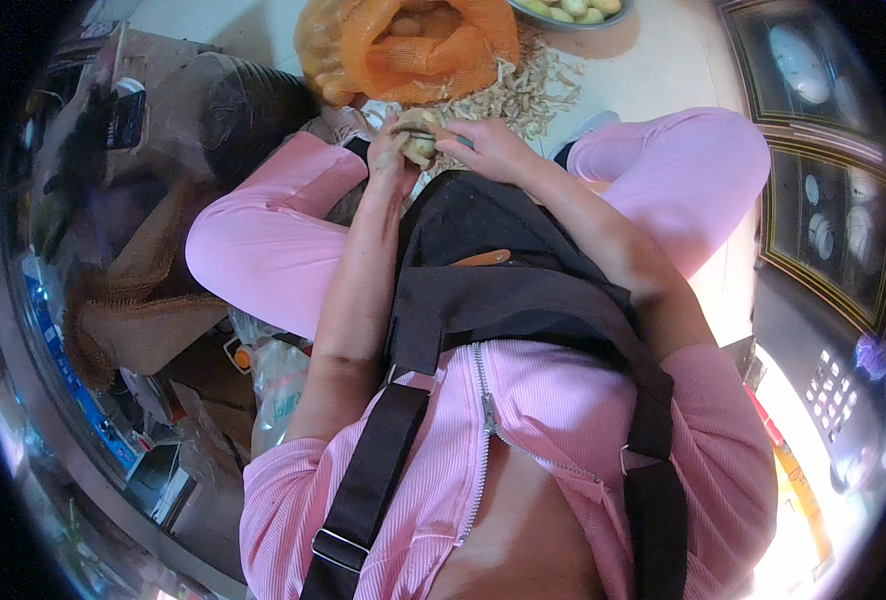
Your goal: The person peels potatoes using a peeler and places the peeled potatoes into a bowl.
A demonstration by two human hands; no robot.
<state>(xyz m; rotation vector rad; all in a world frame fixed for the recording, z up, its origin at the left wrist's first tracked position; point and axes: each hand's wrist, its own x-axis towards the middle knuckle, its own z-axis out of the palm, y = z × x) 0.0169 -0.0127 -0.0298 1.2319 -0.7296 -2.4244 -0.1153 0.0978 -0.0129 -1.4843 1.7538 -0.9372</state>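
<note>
In front of my lap, my left hand (389, 156) grips a partly peeled potato (420, 147), with a strip of skin hanging from it. My right hand (494, 148) holds a peeler (411, 129) by its handle, and its blade lies across the potato's upper side. The fingers hide part of both. Just beyond my hands stands an orange mesh sack (443, 82) with its mouth open and potatoes inside. Curled peelings (537, 90) are heaped on the floor beside it. A metal bowl (614, 20) of peeled potatoes sits at the top edge of the view.
My bent legs in pink trousers (270, 232) flank the work. To the left are a dark bulky container (225, 112), a brown woven sack (150, 322) and a clear plastic bag (282, 382). Glass-fronted cabinet doors (825, 225) stand on the right, above a pale tiled floor (683, 67).
</note>
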